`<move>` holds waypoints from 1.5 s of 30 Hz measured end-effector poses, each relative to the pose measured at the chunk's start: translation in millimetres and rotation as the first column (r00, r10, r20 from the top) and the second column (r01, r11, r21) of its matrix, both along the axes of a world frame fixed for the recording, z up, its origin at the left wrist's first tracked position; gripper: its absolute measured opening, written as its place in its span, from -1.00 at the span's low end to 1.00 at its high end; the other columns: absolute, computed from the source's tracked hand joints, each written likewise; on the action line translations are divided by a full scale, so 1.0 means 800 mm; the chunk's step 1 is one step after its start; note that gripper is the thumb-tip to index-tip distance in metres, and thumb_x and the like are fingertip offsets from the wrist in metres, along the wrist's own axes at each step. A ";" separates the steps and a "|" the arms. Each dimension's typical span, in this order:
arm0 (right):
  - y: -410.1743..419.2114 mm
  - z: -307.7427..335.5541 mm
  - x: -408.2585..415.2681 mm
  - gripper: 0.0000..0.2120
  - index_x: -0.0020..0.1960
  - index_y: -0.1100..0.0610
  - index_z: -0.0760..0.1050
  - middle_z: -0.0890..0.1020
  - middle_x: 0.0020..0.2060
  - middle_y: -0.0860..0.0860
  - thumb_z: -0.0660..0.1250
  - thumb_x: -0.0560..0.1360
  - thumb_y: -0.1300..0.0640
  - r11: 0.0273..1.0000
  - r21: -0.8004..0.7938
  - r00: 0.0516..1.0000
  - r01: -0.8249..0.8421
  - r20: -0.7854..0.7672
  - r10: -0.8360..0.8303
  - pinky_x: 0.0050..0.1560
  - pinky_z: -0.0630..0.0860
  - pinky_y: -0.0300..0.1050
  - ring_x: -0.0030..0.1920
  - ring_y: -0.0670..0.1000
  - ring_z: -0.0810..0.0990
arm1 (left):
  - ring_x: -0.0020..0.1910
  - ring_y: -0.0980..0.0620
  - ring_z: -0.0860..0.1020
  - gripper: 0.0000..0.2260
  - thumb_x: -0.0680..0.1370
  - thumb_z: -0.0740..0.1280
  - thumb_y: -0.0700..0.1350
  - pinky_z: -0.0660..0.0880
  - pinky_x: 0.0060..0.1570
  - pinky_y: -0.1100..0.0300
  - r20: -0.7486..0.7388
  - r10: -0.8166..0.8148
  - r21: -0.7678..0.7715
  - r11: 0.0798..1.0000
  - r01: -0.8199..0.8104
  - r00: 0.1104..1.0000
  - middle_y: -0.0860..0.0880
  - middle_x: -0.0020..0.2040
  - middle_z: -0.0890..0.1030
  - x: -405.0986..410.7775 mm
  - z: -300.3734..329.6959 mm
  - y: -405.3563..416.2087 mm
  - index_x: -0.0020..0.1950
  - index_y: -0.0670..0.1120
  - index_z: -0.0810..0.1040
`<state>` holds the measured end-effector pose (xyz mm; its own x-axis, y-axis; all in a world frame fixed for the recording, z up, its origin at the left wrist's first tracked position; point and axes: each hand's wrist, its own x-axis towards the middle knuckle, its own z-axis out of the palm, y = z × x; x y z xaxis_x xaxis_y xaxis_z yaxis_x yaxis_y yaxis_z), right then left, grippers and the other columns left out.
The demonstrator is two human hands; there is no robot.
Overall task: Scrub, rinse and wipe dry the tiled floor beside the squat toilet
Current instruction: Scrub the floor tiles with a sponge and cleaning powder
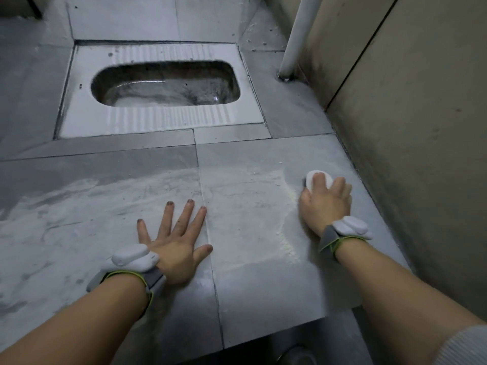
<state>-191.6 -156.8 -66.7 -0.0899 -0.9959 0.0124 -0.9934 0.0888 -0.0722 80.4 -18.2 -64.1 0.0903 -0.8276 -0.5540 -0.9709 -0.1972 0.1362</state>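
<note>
The grey tiled floor (245, 206) in front of the squat toilet (163, 88) is smeared with whitish soapy residue. My right hand (326, 201) presses a white scrub brush (315, 177) down on the tile near the right wall; only the brush's rounded front shows past my fingers. My left hand (176, 238) lies flat on the floor with its fingers spread, holding nothing, to the left of the brush. Both wrists wear white devices on grey straps.
A beige wall (411, 143) runs close along the right. A white pipe (295, 40) rises from the floor at the back right corner. The tiled platform ends in a step edge (290, 327) near me, with darker floor below.
</note>
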 end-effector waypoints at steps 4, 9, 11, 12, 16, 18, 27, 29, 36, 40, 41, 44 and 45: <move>0.027 -0.001 0.040 -0.60 0.30 0.06 0.32 0.35 0.14 0.23 0.19 0.51 -0.05 0.952 0.004 0.952 -0.307 0.002 0.307 0.12 0.33 0.13 0.09 0.27 0.33 | 0.46 0.00 -0.50 -0.36 0.58 -0.10 0.34 -0.37 0.37 -0.38 0.007 0.012 -0.005 1.000 -0.011 1.000 0.21 0.44 -0.53 -0.003 -0.001 0.003 0.46 0.25 -0.47; -0.002 0.004 -0.004 -0.61 0.31 0.04 0.30 0.35 0.15 0.21 0.18 0.53 -0.08 0.960 0.028 0.959 -0.279 -0.040 0.280 0.16 0.32 0.12 0.13 0.26 0.33 | 0.45 0.01 -0.52 -0.37 0.58 -0.09 0.35 -0.42 0.35 -0.38 -0.010 0.015 -0.012 1.000 -0.015 1.000 0.23 0.37 -0.57 -0.005 -0.002 0.001 0.33 0.27 -0.55; -0.011 0.001 0.016 -0.63 0.28 0.08 0.32 0.35 0.16 0.25 0.16 0.54 -0.06 0.994 0.018 0.994 -0.108 -0.007 0.108 0.17 0.30 0.14 0.14 0.28 0.33 | 0.44 0.01 -0.53 -0.38 0.57 -0.09 0.35 -0.44 0.34 -0.37 -0.011 0.016 -0.014 1.000 -0.016 1.000 0.24 0.35 -0.58 -0.003 -0.005 0.001 0.32 0.28 -0.55; -0.009 -0.001 0.035 -0.63 0.28 0.10 0.32 0.34 0.16 0.26 0.16 0.54 -0.06 0.997 0.016 0.997 -0.074 -0.004 0.074 0.17 0.31 0.15 0.14 0.28 0.33 | 0.44 0.01 -0.53 -0.38 0.57 -0.09 0.35 -0.44 0.34 -0.37 -0.004 0.012 -0.012 1.000 -0.012 1.000 0.24 0.35 -0.58 -0.002 -0.006 0.003 0.32 0.28 -0.55; 0.012 0.000 0.069 -0.60 0.30 0.06 0.33 0.35 0.15 0.21 0.14 0.53 -0.08 0.930 0.008 0.930 -0.368 0.002 0.368 0.11 0.31 0.12 0.11 0.27 0.34 | 0.43 0.00 -0.55 -0.37 0.57 -0.11 0.35 -0.45 0.33 -0.37 -0.008 0.017 -0.022 1.000 -0.017 1.000 0.23 0.37 -0.59 -0.001 -0.009 0.005 0.31 0.28 -0.58; 0.006 0.006 0.038 -0.57 0.32 0.01 0.32 0.36 0.15 0.18 0.14 0.50 -0.12 0.865 0.029 0.865 -0.501 0.001 0.501 0.10 0.31 0.11 0.10 0.25 0.35 | 0.42 0.00 -0.56 -0.37 0.57 -0.12 0.36 -0.46 0.32 -0.37 -0.003 0.014 -0.025 1.000 -0.014 1.000 0.23 0.37 -0.60 -0.001 -0.011 0.004 0.29 0.28 -0.61; -0.010 -0.007 0.108 -0.62 0.33 0.06 0.31 0.35 0.20 0.26 0.12 0.56 -0.04 0.964 -0.023 0.963 -0.266 -0.041 0.265 0.10 0.30 0.13 0.14 0.28 0.34 | 0.41 0.00 -0.58 -0.37 0.56 -0.14 0.36 -0.45 0.32 -0.37 0.019 0.008 -0.042 0.999 -0.008 1.000 0.23 0.33 -0.63 -0.002 -0.016 0.006 0.29 0.28 -0.62; 0.003 -0.001 0.096 -0.57 0.36 0.03 0.29 0.35 0.18 0.21 0.12 0.53 -0.07 0.873 0.012 0.873 -0.487 -0.009 0.487 0.09 0.32 0.12 0.11 0.26 0.34 | 0.40 0.00 -0.59 -0.37 0.57 -0.14 0.36 -0.45 0.32 -0.37 0.017 0.008 -0.034 0.999 -0.007 1.000 0.23 0.32 -0.64 -0.002 -0.016 0.007 0.31 0.27 -0.61; -0.031 0.000 0.069 -0.75 0.21 -0.01 0.32 0.37 0.18 0.20 0.15 0.56 -0.04 0.999 0.002 0.996 -0.048 -0.079 0.048 0.10 0.30 0.12 0.12 0.26 0.36 | 0.39 0.00 -0.60 -0.39 0.50 -0.25 0.41 -0.45 0.31 -0.38 0.026 0.001 -0.072 0.997 0.001 1.000 0.22 0.32 -0.65 -0.002 -0.021 0.008 0.28 0.27 -0.65; 0.004 -0.003 0.133 -0.69 0.30 -0.05 0.29 0.31 0.25 0.19 0.15 0.57 -0.01 0.942 0.018 0.942 -0.336 -0.010 0.336 0.08 0.27 0.12 0.13 0.24 0.33 | 0.39 0.00 -0.60 -0.39 0.45 -0.30 0.41 -0.45 0.31 -0.38 0.021 0.001 -0.068 0.998 0.000 1.000 0.22 0.34 -0.64 0.000 -0.021 0.010 0.31 0.27 -0.63; 0.007 -0.001 0.125 -0.67 0.32 -0.06 0.27 0.31 0.26 0.17 0.16 0.56 -0.01 0.907 0.016 0.907 -0.420 -0.016 0.421 0.07 0.27 0.11 0.13 0.23 0.32 | 0.39 0.00 -0.60 -0.39 0.49 -0.27 0.41 -0.44 0.32 -0.38 0.019 0.001 -0.062 0.998 0.000 1.000 0.21 0.36 -0.63 -0.001 -0.019 0.009 0.32 0.27 -0.62; -0.019 0.002 0.072 -0.68 0.30 -0.07 0.25 0.33 0.21 0.16 0.16 0.56 -0.01 0.904 0.062 0.901 -0.423 -0.073 0.427 0.10 0.28 0.11 0.12 0.23 0.32 | 0.40 -0.01 -0.59 -0.36 0.56 -0.15 0.37 -0.42 0.33 -0.39 0.015 0.001 -0.054 0.999 0.000 1.000 0.21 0.37 -0.62 -0.001 -0.016 0.008 0.34 0.26 -0.60; -0.030 0.001 0.056 -0.70 0.28 -0.04 0.25 0.33 0.19 0.18 0.15 0.56 -0.01 0.953 0.071 0.949 -0.294 -0.095 0.300 0.10 0.29 0.11 0.12 0.24 0.33 | 0.40 -0.01 -0.59 -0.36 0.57 -0.14 0.36 -0.42 0.33 -0.39 0.013 -0.003 -0.052 0.999 0.004 1.000 0.21 0.36 -0.62 -0.002 -0.015 0.007 0.34 0.26 -0.60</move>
